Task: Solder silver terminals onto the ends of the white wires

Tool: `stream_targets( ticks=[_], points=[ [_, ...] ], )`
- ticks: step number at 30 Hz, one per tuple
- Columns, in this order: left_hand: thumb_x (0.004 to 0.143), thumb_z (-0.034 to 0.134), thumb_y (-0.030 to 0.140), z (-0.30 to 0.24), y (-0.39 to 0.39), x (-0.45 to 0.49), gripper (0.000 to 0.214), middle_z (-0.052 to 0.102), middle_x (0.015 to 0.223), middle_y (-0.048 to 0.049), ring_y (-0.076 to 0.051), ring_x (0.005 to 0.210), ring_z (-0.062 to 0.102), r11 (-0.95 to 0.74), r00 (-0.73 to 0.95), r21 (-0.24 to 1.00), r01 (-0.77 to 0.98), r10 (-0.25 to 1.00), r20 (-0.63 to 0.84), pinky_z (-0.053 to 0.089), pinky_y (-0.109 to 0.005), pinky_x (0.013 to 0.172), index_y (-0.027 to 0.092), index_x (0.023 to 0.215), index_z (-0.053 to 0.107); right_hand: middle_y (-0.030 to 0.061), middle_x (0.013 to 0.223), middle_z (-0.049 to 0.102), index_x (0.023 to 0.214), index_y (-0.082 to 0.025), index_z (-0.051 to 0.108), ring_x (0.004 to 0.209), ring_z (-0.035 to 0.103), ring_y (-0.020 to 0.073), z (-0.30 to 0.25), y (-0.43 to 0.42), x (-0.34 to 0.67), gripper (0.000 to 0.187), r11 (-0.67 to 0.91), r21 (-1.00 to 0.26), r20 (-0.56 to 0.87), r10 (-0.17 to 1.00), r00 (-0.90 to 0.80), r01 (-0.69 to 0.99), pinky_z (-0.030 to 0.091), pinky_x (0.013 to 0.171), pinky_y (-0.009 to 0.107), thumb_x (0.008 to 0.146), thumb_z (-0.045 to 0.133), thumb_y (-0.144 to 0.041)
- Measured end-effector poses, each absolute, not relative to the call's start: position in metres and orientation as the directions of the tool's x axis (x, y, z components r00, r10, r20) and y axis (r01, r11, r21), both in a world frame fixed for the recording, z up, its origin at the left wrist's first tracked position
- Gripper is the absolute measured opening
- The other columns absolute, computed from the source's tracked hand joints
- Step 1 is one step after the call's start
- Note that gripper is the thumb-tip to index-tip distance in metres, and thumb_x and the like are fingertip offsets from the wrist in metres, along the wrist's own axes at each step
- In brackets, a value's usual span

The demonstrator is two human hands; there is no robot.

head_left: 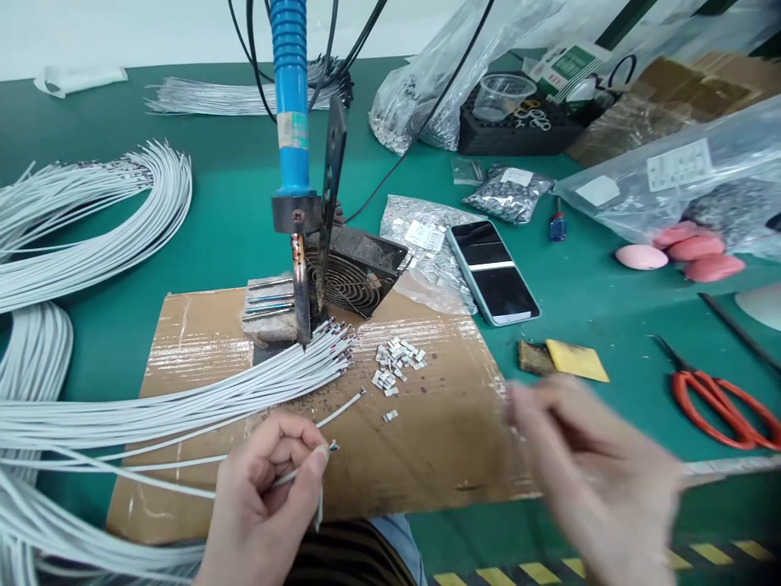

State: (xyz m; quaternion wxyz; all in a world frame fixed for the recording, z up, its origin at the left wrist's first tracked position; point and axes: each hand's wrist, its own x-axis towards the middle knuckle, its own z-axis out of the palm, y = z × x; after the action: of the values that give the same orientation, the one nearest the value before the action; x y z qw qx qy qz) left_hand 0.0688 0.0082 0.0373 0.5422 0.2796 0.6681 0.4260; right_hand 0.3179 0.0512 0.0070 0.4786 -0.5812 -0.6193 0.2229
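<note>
The left hand (265,492) pinches a white cable (285,478) at lower centre. Well apart, the right hand (601,472) blurs at lower right; I cannot tell whether it grips anything.

My feed looks bright and fairly even, with white glare on the clear plastic bag (421,94) and soft shadows on the cardboard (451,443). Motion blur smears the right grip (601,476) (the left grip (268,492) looks crisper to me).
</note>
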Motion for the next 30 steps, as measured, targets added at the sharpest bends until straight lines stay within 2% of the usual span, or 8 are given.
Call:
stream_targets(
  ticks=[5,9,12,15,17,21,26,30],
  points=[
    [0.072,0.089,0.042,0.039,0.005,0.069,0.031,0.055,0.053,0.0041,-0.009,0.050,0.043,0.496,-0.233,0.868,-0.025,0.841,-0.488,0.031,-0.019,0.050,0.017,0.071,0.071,-0.0007,0.073,0.058,0.081,-0.021,0.064,0.069,0.054,0.0158,0.010,0.048,0.242,0.024,0.280,-0.923,0.179,0.920,-0.348,0.266,0.043,0.060,0.029,0.103,0.058,-0.027],
    [0.071,0.090,0.043,0.039,0.005,0.067,0.035,0.050,0.052,0.0057,-0.008,0.050,0.038,0.527,-0.176,0.849,-0.038,0.833,-0.525,0.026,-0.019,0.050,0.016,0.070,0.068,-0.0017,0.077,0.054,0.082,-0.021,0.054,0.076,0.052,0.0153,0.009,0.050,0.225,0.024,0.392,-0.897,0.240,0.822,-0.517,0.205,0.044,0.070,0.029,0.105,0.051,-0.014],
    [0.071,0.090,0.043,0.038,0.007,0.068,0.037,0.048,0.053,0.0065,-0.007,0.051,0.035,0.544,-0.157,0.835,-0.080,0.820,-0.550,0.026,-0.018,0.050,0.015,0.071,0.067,-0.0015,0.075,0.051,0.087,-0.022,0.050,0.074,0.049,0.0170,-0.001,0.041,0.215,0.024,0.583,-0.760,0.447,0.789,-0.422,0.286,0.045,0.075,0.032,0.097,0.051,-0.001],
    [0.069,0.091,0.043,0.038,0.010,0.070,0.036,0.049,0.054,0.0056,-0.008,0.052,0.039,0.546,-0.177,0.832,-0.097,0.814,-0.554,0.030,-0.018,0.051,0.015,0.071,0.068,-0.0013,0.074,0.051,0.092,-0.023,0.053,0.071,0.044,0.0179,-0.011,0.030,0.203,0.029,0.604,-0.681,0.584,0.789,-0.190,0.413,0.043,0.071,0.033,0.090,0.055,0.006],
    [0.069,0.090,0.041,0.038,0.012,0.071,0.034,0.049,0.053,0.0057,-0.008,0.051,0.038,0.529,-0.202,0.845,-0.080,0.821,-0.533,0.029,-0.018,0.050,0.015,0.070,0.069,-0.0013,0.075,0.049,0.091,-0.023,0.052,0.070,0.045,0.0173,-0.016,0.027,0.201,0.028,0.524,-0.741,0.553,0.831,-0.062,0.419,0.043,0.069,0.032,0.093,0.054,0.005],
    [0.071,0.088,0.038,0.038,0.015,0.069,0.030,0.045,0.050,0.0087,-0.005,0.046,0.031,0.509,-0.261,0.856,-0.093,0.817,-0.514,0.022,-0.017,0.046,0.016,0.069,0.069,-0.0032,0.074,0.041,0.083,-0.024,0.044,0.063,0.041,0.0140,-0.019,0.036,0.218,0.032,0.260,-0.903,0.328,0.931,0.160,0.341,0.036,0.054,0.026,0.109,0.042,-0.007],
    [0.072,0.087,0.035,0.037,0.015,0.069,0.025,0.052,0.049,0.0067,-0.007,0.045,0.044,0.507,-0.268,0.852,-0.134,0.809,-0.523,0.033,-0.016,0.045,0.018,0.069,0.070,-0.0046,0.066,0.047,0.072,-0.022,0.051,0.059,0.045,0.0118,-0.014,0.042,0.231,0.041,0.171,-0.954,0.163,0.985,-0.054,0.246,0.037,0.055,0.025,0.112,0.046,-0.023],
    [0.071,0.089,0.034,0.037,0.013,0.071,0.024,0.053,0.050,0.0063,-0.007,0.046,0.043,0.502,-0.263,0.859,-0.105,0.819,-0.511,0.032,-0.016,0.046,0.018,0.069,0.071,-0.0043,0.065,0.047,0.066,-0.022,0.043,0.064,0.048,0.0131,-0.004,0.041,0.217,0.044,0.191,-0.956,0.137,0.961,-0.238,0.221,0.040,0.064,0.027,0.110,0.043,-0.024]
  ],
)
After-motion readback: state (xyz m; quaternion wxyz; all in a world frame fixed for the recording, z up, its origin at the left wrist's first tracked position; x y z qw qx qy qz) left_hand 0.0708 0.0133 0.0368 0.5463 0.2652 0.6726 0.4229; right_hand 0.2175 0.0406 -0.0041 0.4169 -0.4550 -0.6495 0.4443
